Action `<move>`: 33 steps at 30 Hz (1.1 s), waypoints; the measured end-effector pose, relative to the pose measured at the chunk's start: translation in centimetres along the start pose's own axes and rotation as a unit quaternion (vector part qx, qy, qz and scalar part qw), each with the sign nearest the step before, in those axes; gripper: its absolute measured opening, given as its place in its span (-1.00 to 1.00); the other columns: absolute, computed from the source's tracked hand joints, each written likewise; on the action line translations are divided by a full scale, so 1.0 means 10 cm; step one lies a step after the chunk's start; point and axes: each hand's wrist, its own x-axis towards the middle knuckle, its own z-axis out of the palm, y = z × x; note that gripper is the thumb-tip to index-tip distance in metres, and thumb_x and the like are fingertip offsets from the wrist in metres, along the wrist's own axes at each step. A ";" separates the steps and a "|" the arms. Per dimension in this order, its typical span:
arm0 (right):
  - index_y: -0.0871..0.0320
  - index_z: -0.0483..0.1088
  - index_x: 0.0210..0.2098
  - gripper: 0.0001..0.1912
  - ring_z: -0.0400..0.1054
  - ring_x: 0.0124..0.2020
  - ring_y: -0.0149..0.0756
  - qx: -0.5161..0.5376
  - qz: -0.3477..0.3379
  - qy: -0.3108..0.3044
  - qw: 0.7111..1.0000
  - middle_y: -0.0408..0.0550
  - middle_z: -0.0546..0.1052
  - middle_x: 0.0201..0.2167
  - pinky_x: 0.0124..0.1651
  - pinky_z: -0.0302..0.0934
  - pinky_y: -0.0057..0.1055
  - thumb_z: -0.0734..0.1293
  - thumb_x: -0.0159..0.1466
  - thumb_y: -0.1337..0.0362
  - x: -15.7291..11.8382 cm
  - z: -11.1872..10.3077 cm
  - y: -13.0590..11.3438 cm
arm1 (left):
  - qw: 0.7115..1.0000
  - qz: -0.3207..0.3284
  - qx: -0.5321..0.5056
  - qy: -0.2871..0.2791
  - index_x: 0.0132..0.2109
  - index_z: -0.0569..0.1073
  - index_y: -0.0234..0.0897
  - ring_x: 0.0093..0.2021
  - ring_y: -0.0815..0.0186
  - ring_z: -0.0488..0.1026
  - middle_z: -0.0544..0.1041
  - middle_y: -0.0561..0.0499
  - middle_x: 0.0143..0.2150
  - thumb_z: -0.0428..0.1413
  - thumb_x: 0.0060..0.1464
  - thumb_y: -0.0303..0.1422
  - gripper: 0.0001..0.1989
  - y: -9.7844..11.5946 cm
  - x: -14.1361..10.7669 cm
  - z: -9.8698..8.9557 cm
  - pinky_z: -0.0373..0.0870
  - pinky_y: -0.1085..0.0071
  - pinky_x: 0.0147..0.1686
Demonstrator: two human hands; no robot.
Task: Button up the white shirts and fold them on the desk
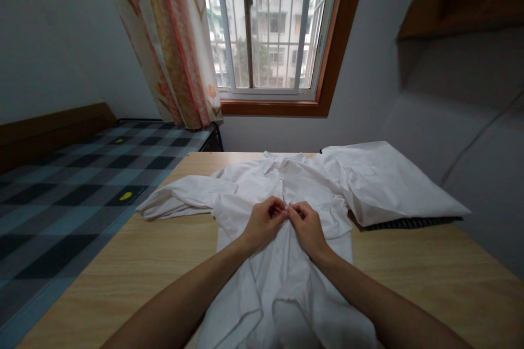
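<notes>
A white button-up shirt (241,229) lies front side up along the middle of the wooden counter (409,267), its collar (284,165) by the far edge and its lower part running, rumpled, toward the near side. Both hands meet at the front placket, below the collar. The left hand (265,222) has its thumb and fingers pinching the fabric at the placket; the right hand (307,227) pinches from the other side, its fingertips just beside or touching those of the left. Whether a button sits between them is too small to make out. Both forearms reach in over the shirt from the near side.

One sleeve (184,196) stretches out to the left edge of the counter, creased and folded. Toward the far right corner, next to the shirt's other shoulder, a broad piece of white cloth (401,185) lies over a dark patterned item (413,223), which shows only as a strip beneath.

Beyond the left edge stands a bed with a checked cover (49,218). Past the far edge, a flowered curtain (172,38) hangs beside a barred window (270,32).
</notes>
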 end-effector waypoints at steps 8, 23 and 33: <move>0.15 0.37 -0.45 -0.68 0.26 -0.41 -0.29 0.086 0.035 0.091 0.991 -0.16 0.42 -0.52 -0.29 0.16 -0.38 0.29 0.15 0.00 0.39 -0.13 -0.14 | 0.984 0.008 0.149 0.097 -0.32 0.44 -0.31 -0.44 0.40 0.32 0.45 0.08 -0.42 0.07 0.05 -0.38 -0.91 0.22 0.18 -0.31 0.24 0.48 -0.39; 0.15 0.37 -0.13 -0.69 0.31 -0.19 -0.19 -0.063 -0.061 0.097 0.991 0.02 0.44 -0.16 -0.13 0.20 -0.25 0.34 0.13 0.21 0.45 -0.25 -0.32 | 0.991 -0.092 0.020 -0.098 -0.43 0.46 -0.36 -0.54 0.46 0.16 0.31 0.14 -0.57 0.16 -0.13 -0.34 -0.85 0.29 0.18 -0.32 0.05 0.51 -0.52; 0.13 0.48 -0.37 -0.91 0.37 -0.24 -0.20 -0.079 -0.085 -0.059 0.991 -0.05 0.52 -0.34 -0.13 0.19 -0.27 0.33 0.18 0.26 0.12 -0.20 -0.44 | 0.979 -0.093 -0.145 -0.111 -0.37 0.43 -0.37 -0.44 0.45 0.23 0.37 0.10 -0.46 0.29 -0.16 -0.20 -0.67 0.40 0.19 -0.34 0.12 0.50 -0.43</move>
